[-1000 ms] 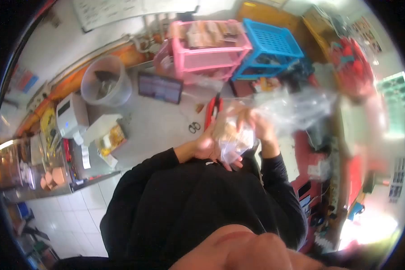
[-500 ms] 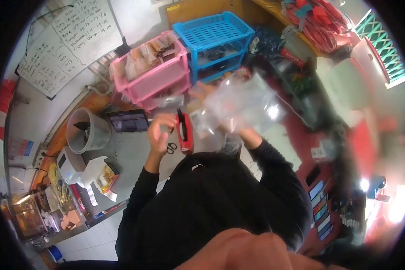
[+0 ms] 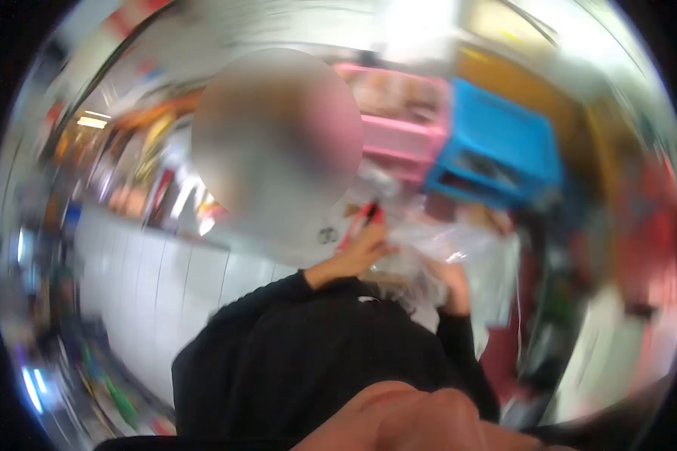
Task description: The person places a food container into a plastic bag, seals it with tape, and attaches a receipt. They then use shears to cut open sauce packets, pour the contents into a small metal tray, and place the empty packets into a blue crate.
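In the head view, a clear plastic bag (image 3: 450,242) lies over the worktop in front of my body, shiny and crumpled. My right hand (image 3: 454,279) grips its lower right side, the fingers partly hidden by the plastic. Left of the bag, my left hand (image 3: 362,248) overlaps the lower part of a red tool with a black tip (image 3: 370,213); motion blur smears the fingers. Black scissors handles (image 3: 327,235) rest just left of that hand. More crumpled clear plastic (image 3: 410,282) sits between my two hands, close to my body.
Behind the bag stand a pink basket (image 3: 402,135) holding packets and a blue tiered rack (image 3: 500,143). A round blurred patch covers the worktop's left part. White floor tiles (image 3: 150,278) show at left. A white cable (image 3: 518,308) hangs at right.
My head has turned left, so the scene sits farther right. My left hand, raised with fingers spread before, is now down at the red tool. The bag is lower and nearer my body.
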Motion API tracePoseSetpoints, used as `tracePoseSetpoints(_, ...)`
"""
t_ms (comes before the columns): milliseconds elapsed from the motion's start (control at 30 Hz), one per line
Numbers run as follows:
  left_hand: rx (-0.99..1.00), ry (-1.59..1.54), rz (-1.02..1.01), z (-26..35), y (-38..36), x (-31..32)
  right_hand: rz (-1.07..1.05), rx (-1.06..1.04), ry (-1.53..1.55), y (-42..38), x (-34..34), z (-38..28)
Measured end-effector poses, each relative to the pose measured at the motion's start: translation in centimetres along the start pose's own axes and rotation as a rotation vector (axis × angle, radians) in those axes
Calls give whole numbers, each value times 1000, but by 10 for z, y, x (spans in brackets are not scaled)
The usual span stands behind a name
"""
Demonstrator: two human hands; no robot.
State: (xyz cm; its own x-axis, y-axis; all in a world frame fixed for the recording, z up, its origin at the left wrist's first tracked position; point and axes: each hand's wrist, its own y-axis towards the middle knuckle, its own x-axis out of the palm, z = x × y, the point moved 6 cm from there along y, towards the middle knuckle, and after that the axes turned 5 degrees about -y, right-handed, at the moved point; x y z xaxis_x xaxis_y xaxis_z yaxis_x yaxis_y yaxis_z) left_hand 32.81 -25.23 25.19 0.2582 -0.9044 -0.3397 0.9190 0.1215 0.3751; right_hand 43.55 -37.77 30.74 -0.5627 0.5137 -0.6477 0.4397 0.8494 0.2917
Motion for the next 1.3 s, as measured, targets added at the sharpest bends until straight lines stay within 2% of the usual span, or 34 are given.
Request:
tracePoseSetpoints(33,-113,-13,-7,-9,-11,-1,26,69,-50,-2,-23,26)
tracePoseSetpoints(67,-158,-63,90,-2,-17,-9,65,145,-129,-4,-51,56)
tracePoseSetpoints(100,-197,-117,190,6,-23,-16,271,261,-11,-9,-80,106)
tracePoseSetpoints(167,-166,-124,480,26,-36,-34,484,524,-334,-40,-156,207)
tracePoseSetpoints(233,-437,-292,524,-1,-60,-27,590,644,-620,-38,-202,280)
tracePoseSetpoints(267,-573,-206,595,-1,-72,-39,598,690,-711,-35,-210,308)
tracePoseSetpoints(300,-583,-193,640,-6,-81,-44,565,749,-762,-33,-210,333)
tracePoseSetpoints(367,-409,49,803,-19,-104,-64,452,839,-819,-27,-196,368)
tracePoseSetpoints(467,-489,125,927,-9,-125,-75,321,904,-811,-16,-179,409)
tracePoseSetpoints(567,-560,122,1027,-18,-145,-79,260,930,-788,-15,-171,430)
tracePoseSetpoints(633,-479,-9,1059,-26,-152,-81,239,944,-769,-14,-168,437)
tracePoseSetpoints(667,-479,-3,1056,-29,-156,-81,238,945,-760,-15,-168,438)
tracePoseSetpoints(733,-499,-179,1023,-18,-149,-78,239,953,-739,-17,-171,440)
tracePoseSetpoints(833,-489,-216,1000,-18,-142,-80,234,959,-714,-23,-173,444)
tracePoseSetpoints(933,-519,-97,1025,-40,-145,-84,250,976,-686,-32,-180,444)
tracePoseSetpoints(1033,-537,-26,960,-47,-138,-87,265,998,-650,-42,-185,446)
tracePoseSetpoints(1167,-468,-190,926,-34,-120,-93,317,1021,-564,-60,-202,442)
tracePoseSetpoints(1233,-400,44,842,-9,-109,-103,361,1027,-488,-71,-211,434)
tracePoseSetpoints(1267,-403,41,841,-11,-112,-111,385,1027,-440,-75,-217,429)
tracePoseSetpoints(1300,-358,233,729,-8,-112,-117,418,1022,-380,-80,-224,421)
